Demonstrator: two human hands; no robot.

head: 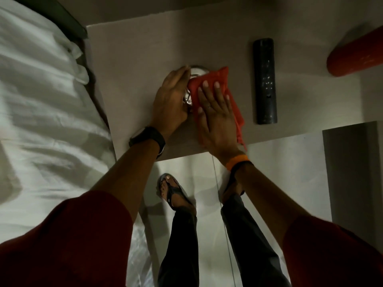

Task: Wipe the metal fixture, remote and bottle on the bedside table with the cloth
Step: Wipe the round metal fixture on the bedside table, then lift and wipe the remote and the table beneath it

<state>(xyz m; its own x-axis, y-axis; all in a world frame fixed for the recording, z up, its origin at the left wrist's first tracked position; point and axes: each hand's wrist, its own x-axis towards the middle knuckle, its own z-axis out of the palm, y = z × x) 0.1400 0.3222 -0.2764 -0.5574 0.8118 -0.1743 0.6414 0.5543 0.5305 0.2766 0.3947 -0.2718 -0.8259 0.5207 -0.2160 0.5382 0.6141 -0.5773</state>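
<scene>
A shiny metal fixture lies in the middle of the grey bedside table. My left hand cups its left side and holds it. My right hand lies flat with fingers spread on a red cloth, pressing it onto the fixture's right side; most of the fixture is hidden under hands and cloth. A black remote lies lengthwise just right of the cloth. A red bottle sits at the table's far right, partly cut off by the frame.
A bed with rumpled white sheets runs along the table's left edge. A grey block of furniture stands at the lower right. Below the table's front edge are a pale floor and my feet in sandals.
</scene>
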